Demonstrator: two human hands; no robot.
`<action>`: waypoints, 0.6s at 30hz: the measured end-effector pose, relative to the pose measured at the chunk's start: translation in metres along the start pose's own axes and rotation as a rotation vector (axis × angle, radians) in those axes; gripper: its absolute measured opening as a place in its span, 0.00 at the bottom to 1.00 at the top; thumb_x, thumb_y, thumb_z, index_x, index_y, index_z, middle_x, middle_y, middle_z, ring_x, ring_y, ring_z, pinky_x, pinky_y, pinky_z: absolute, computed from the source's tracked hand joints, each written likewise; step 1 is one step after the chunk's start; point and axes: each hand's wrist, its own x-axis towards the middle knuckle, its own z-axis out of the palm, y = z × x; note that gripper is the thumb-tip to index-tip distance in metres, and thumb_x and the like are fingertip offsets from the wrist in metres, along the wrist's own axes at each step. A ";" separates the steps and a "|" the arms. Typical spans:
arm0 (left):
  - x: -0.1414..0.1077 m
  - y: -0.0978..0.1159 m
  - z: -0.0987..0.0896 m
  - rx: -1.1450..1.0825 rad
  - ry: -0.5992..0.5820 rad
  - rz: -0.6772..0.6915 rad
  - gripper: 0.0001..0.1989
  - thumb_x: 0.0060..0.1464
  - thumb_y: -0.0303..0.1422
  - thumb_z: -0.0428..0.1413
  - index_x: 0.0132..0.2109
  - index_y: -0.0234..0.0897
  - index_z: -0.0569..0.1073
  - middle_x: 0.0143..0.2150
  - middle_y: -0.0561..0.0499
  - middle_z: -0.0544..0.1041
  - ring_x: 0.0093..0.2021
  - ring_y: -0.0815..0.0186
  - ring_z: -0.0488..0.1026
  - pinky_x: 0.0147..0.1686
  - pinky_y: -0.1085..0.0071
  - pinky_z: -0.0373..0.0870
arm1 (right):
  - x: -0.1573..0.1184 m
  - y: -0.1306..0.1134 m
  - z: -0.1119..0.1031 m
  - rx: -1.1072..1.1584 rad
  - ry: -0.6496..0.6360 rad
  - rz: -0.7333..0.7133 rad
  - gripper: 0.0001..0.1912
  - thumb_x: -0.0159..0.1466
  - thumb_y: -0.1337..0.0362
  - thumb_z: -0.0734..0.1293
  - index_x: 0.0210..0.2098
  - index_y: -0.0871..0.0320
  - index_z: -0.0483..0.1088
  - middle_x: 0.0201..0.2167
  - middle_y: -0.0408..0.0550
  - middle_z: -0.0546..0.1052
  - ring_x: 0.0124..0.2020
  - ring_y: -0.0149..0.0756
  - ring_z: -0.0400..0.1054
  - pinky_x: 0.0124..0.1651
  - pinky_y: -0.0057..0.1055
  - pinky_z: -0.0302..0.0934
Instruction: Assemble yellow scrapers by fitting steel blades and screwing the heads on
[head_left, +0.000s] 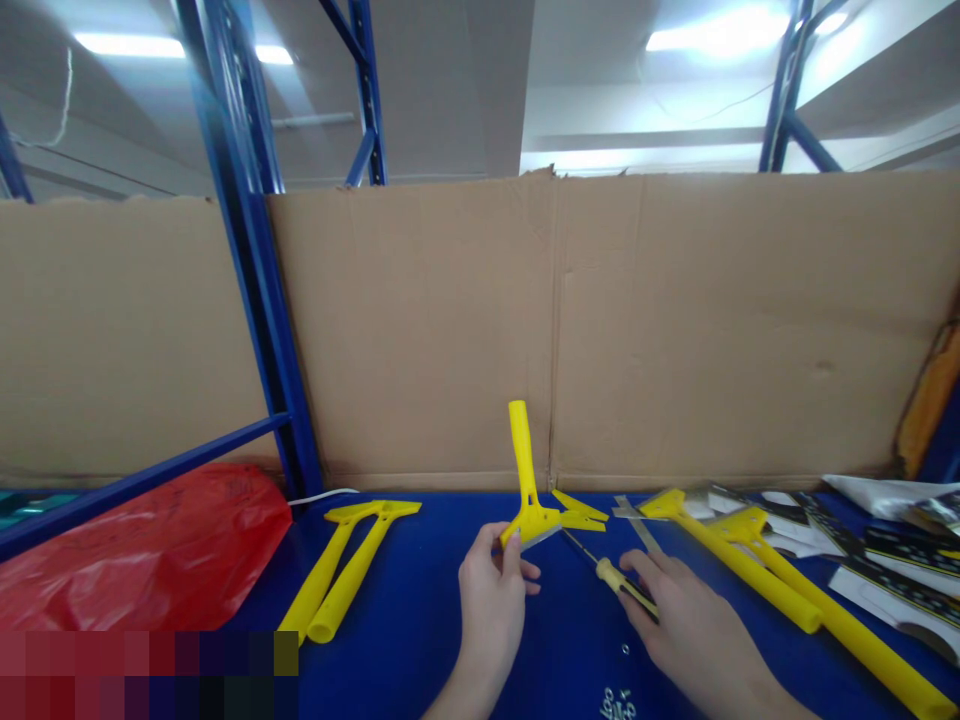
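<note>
Yellow scraper (526, 480), blade (541, 538) seemingly seated, fastening apparently unfinished, is pinched in the left hand (491, 585) while the right hand (679, 605) clasps a screwdriver (613, 576).

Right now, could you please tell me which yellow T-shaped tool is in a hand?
The middle yellow tool, gripped at its head by the left hand, handle pointing up; the left pair and right pair lie unheld.

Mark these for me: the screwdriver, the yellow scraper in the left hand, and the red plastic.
Screwdriver (610, 576): head view, on its handle.
Yellow scraper (525, 468): head view, on its handle.
Red plastic (161, 550): head view, middle of its visible surface.
</note>
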 end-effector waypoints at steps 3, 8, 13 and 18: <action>-0.002 0.000 0.001 -0.001 -0.024 -0.008 0.18 0.47 0.44 0.56 0.37 0.32 0.70 0.20 0.53 0.72 0.17 0.67 0.72 0.16 0.72 0.72 | -0.001 0.000 0.003 0.148 0.106 -0.016 0.11 0.62 0.61 0.59 0.39 0.54 0.70 0.38 0.51 0.77 0.39 0.44 0.73 0.35 0.35 0.68; -0.006 0.003 0.005 0.002 -0.127 -0.037 0.17 0.45 0.43 0.56 0.35 0.32 0.69 0.24 0.52 0.72 0.17 0.70 0.70 0.13 0.75 0.69 | -0.005 -0.007 0.001 0.425 0.108 -0.019 0.16 0.64 0.53 0.58 0.45 0.53 0.67 0.33 0.47 0.76 0.32 0.37 0.72 0.35 0.32 0.68; -0.011 0.000 0.009 0.053 -0.296 -0.101 0.15 0.47 0.40 0.54 0.36 0.32 0.69 0.21 0.55 0.69 0.16 0.72 0.68 0.13 0.77 0.67 | -0.006 -0.012 0.004 0.536 0.087 -0.041 0.16 0.64 0.54 0.58 0.46 0.54 0.67 0.29 0.44 0.76 0.27 0.34 0.72 0.30 0.28 0.66; -0.012 -0.004 0.008 0.098 -0.359 -0.091 0.12 0.50 0.39 0.52 0.36 0.33 0.69 0.21 0.55 0.68 0.17 0.72 0.67 0.15 0.78 0.66 | -0.009 -0.012 0.006 0.397 0.087 -0.138 0.13 0.64 0.57 0.58 0.42 0.53 0.69 0.29 0.46 0.77 0.31 0.38 0.73 0.29 0.29 0.65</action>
